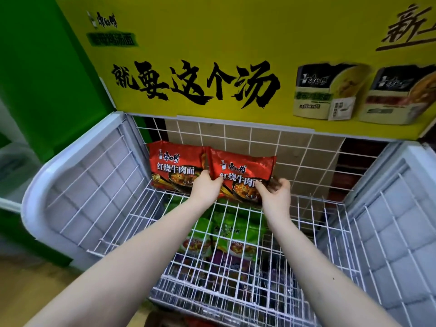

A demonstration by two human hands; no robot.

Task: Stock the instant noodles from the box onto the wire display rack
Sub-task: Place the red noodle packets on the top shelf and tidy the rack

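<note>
While the left grip (pixel 207 186) pinched the lower left edge of a red noodle packet (pixel 245 169), the right grip (pixel 277 193) curled its fingers round the packet's lower right corner. Together they held it upright at the back of the wire rack (pixel 306 208), on its upper shelf. A second red packet (pixel 173 165) stood just beside it on the left, their edges meeting. Green packets (pixel 238 234) lay on a lower level, seen through the wires. A yellow sign (pixel 212 31) rose above the rack.
</note>
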